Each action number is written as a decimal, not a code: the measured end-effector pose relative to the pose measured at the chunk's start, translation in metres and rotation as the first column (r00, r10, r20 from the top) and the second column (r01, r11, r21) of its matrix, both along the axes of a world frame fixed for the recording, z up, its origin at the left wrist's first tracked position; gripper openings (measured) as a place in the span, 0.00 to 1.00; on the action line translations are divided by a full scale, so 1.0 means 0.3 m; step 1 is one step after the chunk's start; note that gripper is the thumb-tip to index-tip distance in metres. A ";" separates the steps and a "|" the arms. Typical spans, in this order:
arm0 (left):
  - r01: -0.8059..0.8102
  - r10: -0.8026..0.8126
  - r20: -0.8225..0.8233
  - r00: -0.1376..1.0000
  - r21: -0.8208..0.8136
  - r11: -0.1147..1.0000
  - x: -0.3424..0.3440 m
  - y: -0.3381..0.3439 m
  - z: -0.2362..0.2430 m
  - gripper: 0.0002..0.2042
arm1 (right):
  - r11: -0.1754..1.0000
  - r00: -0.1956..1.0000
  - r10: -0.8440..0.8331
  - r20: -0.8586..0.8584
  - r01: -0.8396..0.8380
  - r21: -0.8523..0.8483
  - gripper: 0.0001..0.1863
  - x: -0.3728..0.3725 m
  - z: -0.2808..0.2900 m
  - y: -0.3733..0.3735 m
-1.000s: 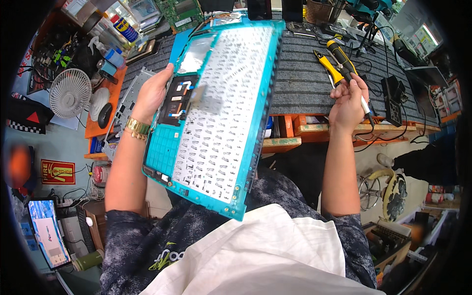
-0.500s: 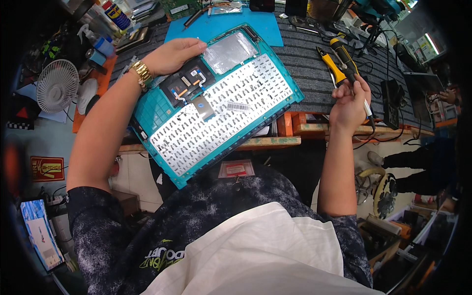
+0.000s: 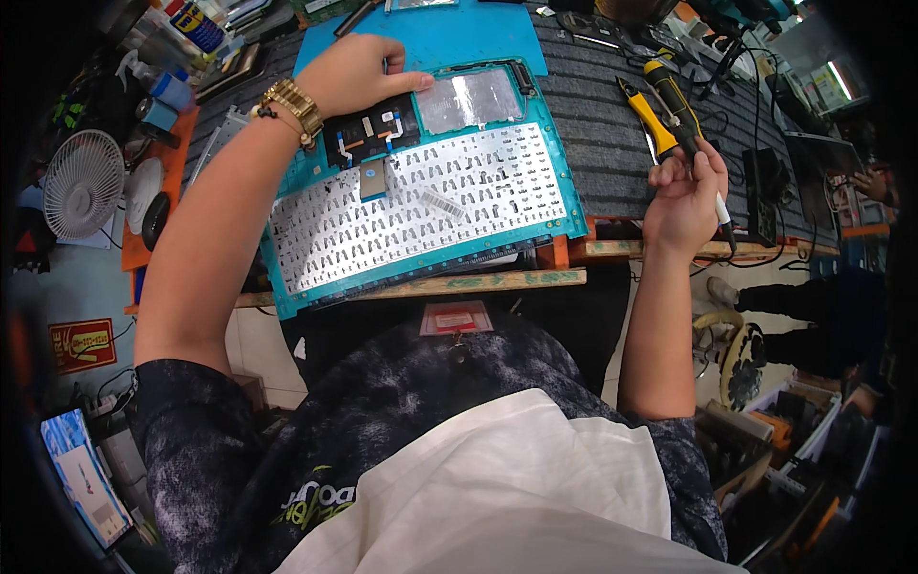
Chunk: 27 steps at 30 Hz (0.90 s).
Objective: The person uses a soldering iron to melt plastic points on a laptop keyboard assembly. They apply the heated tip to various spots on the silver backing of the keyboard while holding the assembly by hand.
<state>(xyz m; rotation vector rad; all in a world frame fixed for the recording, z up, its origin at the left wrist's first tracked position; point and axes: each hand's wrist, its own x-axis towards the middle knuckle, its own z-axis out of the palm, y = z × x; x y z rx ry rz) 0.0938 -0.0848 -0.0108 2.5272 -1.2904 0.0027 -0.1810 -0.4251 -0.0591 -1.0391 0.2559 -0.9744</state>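
Note:
A teal laptop top cover [image 3: 555, 206] lies underside up across the near edge of the bench, its silver keyboard back [image 3: 411, 206] showing. My left hand [image 3: 363, 75] is closed on its far edge, beside the black touchpad underside [image 3: 402, 120], with the thumb toward a silver foil-like panel [image 3: 469, 100]. To the right, the fingers of my right hand [image 3: 681, 206] are curled round a slim black-and-white pen-like tool [image 3: 724, 210]. Just beyond those fingertips lie a yellow-and-black screwdriver-like tool [image 3: 669, 91] and a yellow-handled tool [image 3: 645, 115].
A blue mat [image 3: 478, 38] lies at the back of the grey striped bench cover [image 3: 598, 134]. Cables and a black power strip [image 3: 762, 201] are at the right. A white fan [image 3: 84, 185] and spray bottles [image 3: 172, 91] stand at the left. Another person's hand [image 3: 870, 184] shows far right.
The laptop cover has turned clockwise, with its near left corner rising away from me. My left hand has moved slightly right and farther off with it. My right hand has barely shifted.

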 end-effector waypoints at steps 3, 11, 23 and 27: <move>-0.057 0.057 0.075 0.996 -0.005 0.998 -0.011 -0.012 -0.015 0.33 | 1.000 1.000 0.005 0.003 -0.005 -0.011 0.15 0.002 -0.004 0.003; -0.083 0.091 0.137 0.986 -0.062 0.995 -0.009 -0.055 -0.036 0.34 | 1.000 0.999 -0.012 -0.031 0.012 -0.016 0.14 0.000 0.016 0.026; -0.145 0.136 0.303 0.943 0.008 0.989 -0.086 -0.104 -0.020 0.30 | 0.999 0.999 -0.008 -0.035 0.006 -0.035 0.14 0.004 0.016 0.031; -0.144 0.155 0.303 0.940 -0.059 0.988 -0.145 -0.110 0.029 0.27 | 0.999 0.999 -0.003 -0.038 0.001 -0.047 0.14 0.004 0.018 0.030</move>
